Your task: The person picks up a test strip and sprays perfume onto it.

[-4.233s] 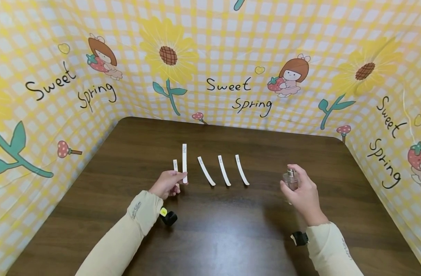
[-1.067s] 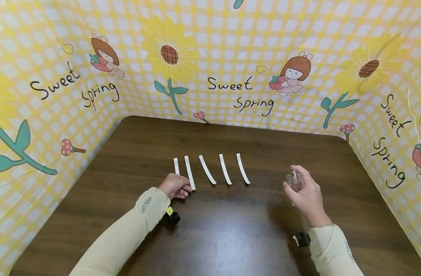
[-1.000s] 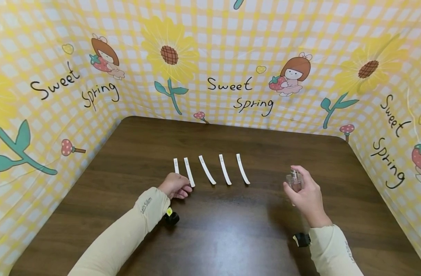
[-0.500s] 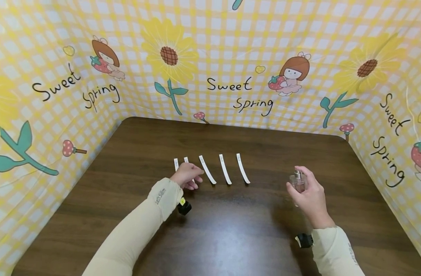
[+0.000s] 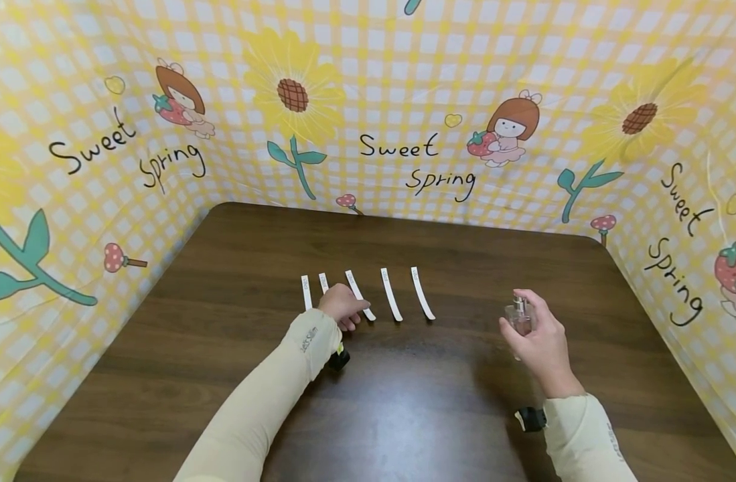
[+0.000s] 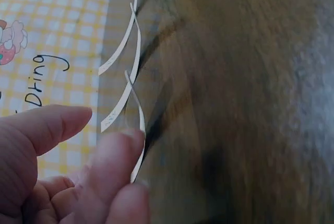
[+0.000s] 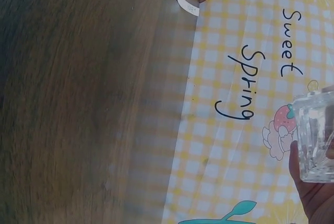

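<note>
Several white perfume test strips lie in a row on the table, with small print at their far ends. My left hand (image 5: pixel 342 308) is at the near end of the middle strip (image 5: pixel 357 288). In the left wrist view its thumb (image 6: pixel 68 122) is spread away from the fingers, whose tips overlap the curved strip. The hand partly covers the second strip (image 5: pixel 323 281); the leftmost strip (image 5: pixel 307 292) lies beside it. At the right, my right hand (image 5: pixel 542 341) grips a clear glass perfume bottle (image 5: pixel 517 316) upright, index finger on the spray top.
Two more strips, one (image 5: pixel 391 294) and the rightmost (image 5: pixel 422 293), lie between the hands, their near ends curling up. The dark wood table (image 5: pixel 404 415) is enclosed by a yellow checked cloth (image 5: pixel 398 87) behind and at the sides.
The left hand held a strip upright, laid it back second in the row and let go. It has since moved right to the middle strip. The right hand keeps holding the bottle.
</note>
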`<state>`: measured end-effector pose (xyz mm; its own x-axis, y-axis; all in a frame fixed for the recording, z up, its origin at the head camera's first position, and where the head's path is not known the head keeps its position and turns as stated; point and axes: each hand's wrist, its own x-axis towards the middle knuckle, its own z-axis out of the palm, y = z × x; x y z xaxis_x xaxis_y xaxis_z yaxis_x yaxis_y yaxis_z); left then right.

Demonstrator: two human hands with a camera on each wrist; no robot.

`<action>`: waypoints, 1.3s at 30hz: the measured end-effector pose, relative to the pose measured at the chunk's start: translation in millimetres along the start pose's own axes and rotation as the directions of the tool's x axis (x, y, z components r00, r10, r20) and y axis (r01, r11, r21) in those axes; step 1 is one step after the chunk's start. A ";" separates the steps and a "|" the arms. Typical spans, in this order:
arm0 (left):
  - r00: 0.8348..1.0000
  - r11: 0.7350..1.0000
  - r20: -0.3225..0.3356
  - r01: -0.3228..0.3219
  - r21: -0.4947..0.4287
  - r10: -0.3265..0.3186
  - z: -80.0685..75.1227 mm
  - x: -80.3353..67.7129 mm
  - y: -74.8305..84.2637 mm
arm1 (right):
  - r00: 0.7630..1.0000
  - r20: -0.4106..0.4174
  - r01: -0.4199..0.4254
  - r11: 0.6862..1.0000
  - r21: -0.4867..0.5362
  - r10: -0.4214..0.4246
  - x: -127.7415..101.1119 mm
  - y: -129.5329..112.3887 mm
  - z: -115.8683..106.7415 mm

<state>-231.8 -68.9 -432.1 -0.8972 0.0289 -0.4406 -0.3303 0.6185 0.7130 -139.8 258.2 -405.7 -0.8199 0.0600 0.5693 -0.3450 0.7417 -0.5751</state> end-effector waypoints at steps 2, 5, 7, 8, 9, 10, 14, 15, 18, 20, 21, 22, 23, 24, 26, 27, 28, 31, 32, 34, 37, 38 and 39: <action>1.000 0.999 0.005 -0.012 0.036 0.011 2.8 1.7 -0.5 | 1.000 0.013 -0.004 1.000 -0.001 0.005 0.1 0.4 0.0; 1.000 0.995 0.003 -0.025 0.100 0.025 6.6 3.4 -1.1 | 0.999 0.030 -0.010 1.000 -0.002 0.010 0.2 0.4 -0.2; 1.000 0.992 -0.002 -0.028 0.126 0.028 8.4 3.4 -0.8 | 0.999 0.032 -0.010 1.000 -0.003 0.010 0.2 0.2 -0.5; 1.000 0.991 -0.002 -0.026 0.134 0.026 9.4 3.3 -0.5 | 1.000 0.029 -0.009 1.000 -0.005 0.009 0.3 0.2 -0.6; 1.000 0.990 -0.003 -0.026 0.140 0.027 10.1 3.0 -0.1 | 1.000 0.027 -0.010 1.000 -0.005 0.010 0.3 0.2 -0.7; 1.000 0.988 -0.009 -0.029 0.150 0.030 10.7 2.5 0.5 | 1.000 0.025 -0.010 1.000 -0.006 0.010 0.3 0.3 -0.7; 0.999 0.979 -0.025 -0.035 0.201 0.041 14.2 2.7 1.1 | 1.000 0.025 -0.012 1.000 -0.009 0.012 0.3 1.1 -0.7; 0.998 0.976 -0.030 -0.040 0.215 0.048 14.9 2.9 0.9 | 1.000 0.026 -0.012 1.000 -0.009 0.012 0.2 1.3 -0.7; 0.998 0.971 -0.035 -0.047 0.233 0.057 16.9 3.5 0.5 | 1.000 0.028 -0.006 1.000 -0.011 0.006 0.1 1.9 -0.9; 0.998 0.974 -0.032 -0.053 0.221 0.061 17.8 3.7 0.1 | 1.000 0.028 -0.007 1.000 -0.012 0.007 0.0 2.0 -1.3; 0.998 0.975 -0.030 -0.055 0.213 0.063 18.2 3.9 -0.1 | 1.000 0.029 -0.009 1.000 -0.012 0.009 -0.1 2.0 -1.7; 0.997 0.976 -0.030 -0.057 0.209 0.064 18.3 3.9 -0.5 | 0.999 0.030 -0.012 1.000 -0.011 0.012 -0.2 1.9 -1.8; 0.998 0.978 -0.027 -0.058 0.200 0.064 18.4 3.8 -0.9 | 0.999 0.031 -0.016 1.000 -0.010 0.016 -0.4 1.9 -2.0; 0.998 0.979 -0.025 -0.057 0.194 0.063 18.2 3.5 -1.1 | 0.999 0.032 -0.019 1.000 -0.009 0.019 -0.6 1.8 -2.2; 0.999 0.983 -0.016 -0.048 0.178 0.051 17.4 3.0 -1.4 | 0.999 0.032 -0.024 1.000 -0.007 0.025 -0.8 1.9 -2.4; 0.999 0.984 -0.012 -0.042 0.171 0.044 16.9 2.7 -1.4 | 0.999 0.032 -0.026 1.000 -0.007 0.026 -0.9 2.0 -2.5; 0.999 0.986 -0.010 -0.038 0.161 0.040 16.4 2.2 -1.3 | 0.999 0.031 -0.026 1.000 -0.007 0.026 -1.0 2.2 -2.4; 1.000 0.993 0.007 -0.019 0.114 0.018 15.7 1.8 -1.4 | 0.999 0.031 -0.027 1.000 -0.008 0.027 -1.2 2.9 -2.4; 1.000 0.995 0.013 -0.014 0.095 0.013 15.7 2.2 -1.9 | 0.999 0.032 -0.028 1.000 -0.007 0.028 -1.2 3.1 -2.5; 1.000 0.999 0.027 -0.002 0.045 0.000 16.4 3.3 -3.2 | 0.999 0.040 -0.032 0.999 -0.004 0.032 -1.1 3.0 -3.0; 0.998 0.999 0.052 0.021 -0.035 -0.019 18.1 5.9 -6.3 | 0.998 0.050 -0.036 0.999 -0.001 0.036 -0.9 2.9 -3.5; 0.998 0.998 0.056 0.028 -0.061 -0.025 18.7 6.7 -7.2 | 0.998 0.051 -0.036 0.999 0.000 0.036 -0.9 2.9 -3.6; 0.998 0.996 0.058 0.034 -0.086 -0.029 19.2 7.4 -8.0 | 0.998 0.051 -0.035 0.999 0.000 0.035 -0.9 2.9 -3.6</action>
<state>-230.2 -58.5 -451.6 -0.8689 0.0564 -0.4918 -0.3842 0.5495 0.7419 -138.5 262.7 -405.8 -0.8537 0.0520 0.5182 -0.3159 0.7394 -0.5945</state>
